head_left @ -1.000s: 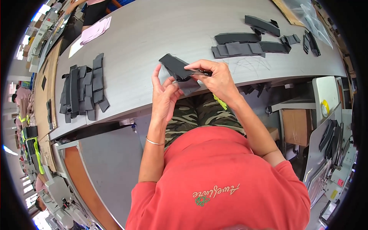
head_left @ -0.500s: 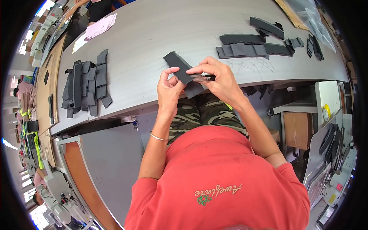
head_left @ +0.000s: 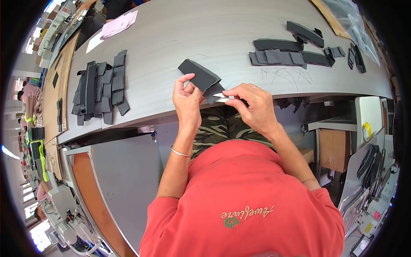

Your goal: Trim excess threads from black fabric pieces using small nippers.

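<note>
Pinched between the thumb and fingers of my left hand (head_left: pixel 187 100) is a dark grey folded fabric strip (head_left: pixel 198 74). It tilts over the table's near edge, with a flap hanging at its lower right end. My right hand (head_left: pixel 258 106) is closed round small thread snips (head_left: pixel 220 97). Their two pale blades point left, slightly apart, at the flap's edge; whether they touch the cloth or a thread I cannot tell. The snips' handles are mostly hidden in my palm.
Rows of similar dark strips (head_left: pixel 91 90) lie at the table's left. More strips (head_left: pixel 278 58) and loose threads (head_left: pixel 284 76) are on the right. Pink sheets (head_left: pixel 120 24) lie at the far left, clear plastic (head_left: pixel 349 21) at the far right. A cardboard box (head_left: pixel 334 147) stands under the table.
My right hand has drawn away from my left fingers and turned, so the snips' blades now show plainly beside the flap. The left hand still holds the strip, shifted slightly left.
</note>
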{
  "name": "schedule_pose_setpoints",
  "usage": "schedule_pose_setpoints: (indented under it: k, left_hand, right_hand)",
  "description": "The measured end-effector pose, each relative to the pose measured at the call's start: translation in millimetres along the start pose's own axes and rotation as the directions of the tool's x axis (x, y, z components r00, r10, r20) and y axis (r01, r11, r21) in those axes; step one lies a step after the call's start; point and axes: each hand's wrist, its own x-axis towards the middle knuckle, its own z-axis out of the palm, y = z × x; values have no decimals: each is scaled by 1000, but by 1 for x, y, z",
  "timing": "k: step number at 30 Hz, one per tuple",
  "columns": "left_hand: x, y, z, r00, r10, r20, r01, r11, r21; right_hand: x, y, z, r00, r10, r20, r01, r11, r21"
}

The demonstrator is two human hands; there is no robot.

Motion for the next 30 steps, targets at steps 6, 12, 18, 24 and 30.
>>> schedule_pose_setpoints:
  k: [6, 12, 18, 24, 30]
  left_hand:
    - [0, -3, -6, 999, -7, 34, 7, 1000, -6]
    - [-1, 1, -6, 1000, -17, 18, 18, 999, -40]
    - [-2, 1, -4, 1000, -6, 7, 6, 999, -54]
    - [-3, 1, -5, 1000, -9, 17, 10, 998, -66]
    - [-4, 2, -4, 1000, -14, 21, 15, 998, -58]
  right_hand:
    - [-2, 1, -4, 997, -47, 59, 56, 985, -160]
    - [-8, 14, -11, 938, 341, 69, -346, 893, 289]
    - [-5, 12, -6, 931, 350, 102, -365, 898, 244]
    - [0, 9, -8, 999, 43, -14, -43, 999, 19]
    - [0, 12, -8, 996, 53, -77, -49, 997, 57]
